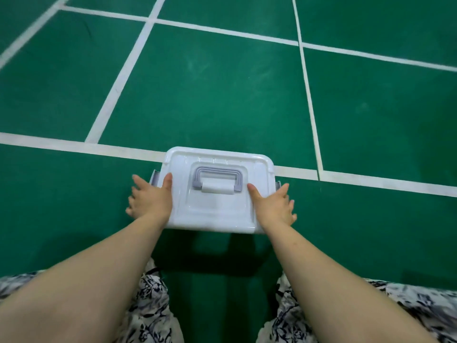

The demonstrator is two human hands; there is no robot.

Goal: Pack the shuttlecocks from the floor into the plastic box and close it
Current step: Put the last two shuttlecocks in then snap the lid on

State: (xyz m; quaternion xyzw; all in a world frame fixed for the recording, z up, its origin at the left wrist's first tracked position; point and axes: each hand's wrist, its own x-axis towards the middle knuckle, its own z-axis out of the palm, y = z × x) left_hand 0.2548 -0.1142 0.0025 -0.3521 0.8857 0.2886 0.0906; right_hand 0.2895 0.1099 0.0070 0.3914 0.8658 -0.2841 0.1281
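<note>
The white rectangular plastic box (217,191) is set on the green court floor (210,95), across a white line, with its lid seated. No shuttlecocks are seen on the floor; packing is judged complete. The left hand (150,199) and right hand (272,204) are spread open against the box sides. The grey side latches (155,177) appear unfastened.

Your forearms are bare, no sleeves, watch or rings showing. Over your legs you wear a white garment (153,315) printed with dark, inky leaf-like strokes.
</note>
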